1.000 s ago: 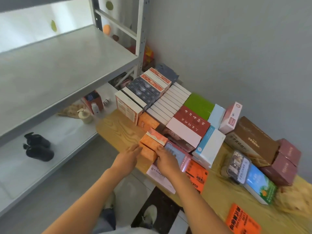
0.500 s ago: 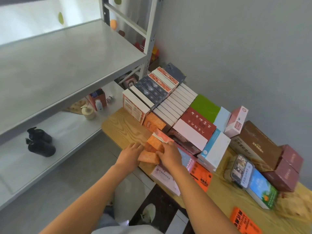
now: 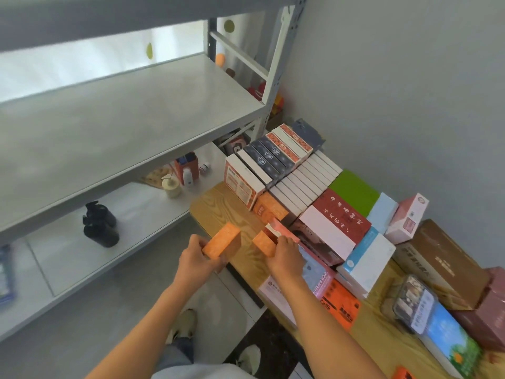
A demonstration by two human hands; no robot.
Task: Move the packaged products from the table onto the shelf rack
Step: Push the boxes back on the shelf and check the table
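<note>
The left hand (image 3: 197, 259) grasps one orange box (image 3: 222, 241), its long axis toward 1 o'clock, the shelf rack (image 3: 117, 138) at 10 o'clock, while the right hand (image 3: 284, 257) grasps a second orange box (image 3: 263, 243) on the bench (image 3: 218, 203).

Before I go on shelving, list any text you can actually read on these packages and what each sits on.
"Caffe", partly cut off: flat orange packet at the table's near edge.
Large white Chinese characters, legible as script but not transcribed here: dark red box.
Small print on the navy boxes, pink box and brown carton: too blurred to read.

Stockroom, metal shelf rack (image 3: 131, 138), table (image 3: 218, 203) of packaged products (image 3: 336, 222)
</note>
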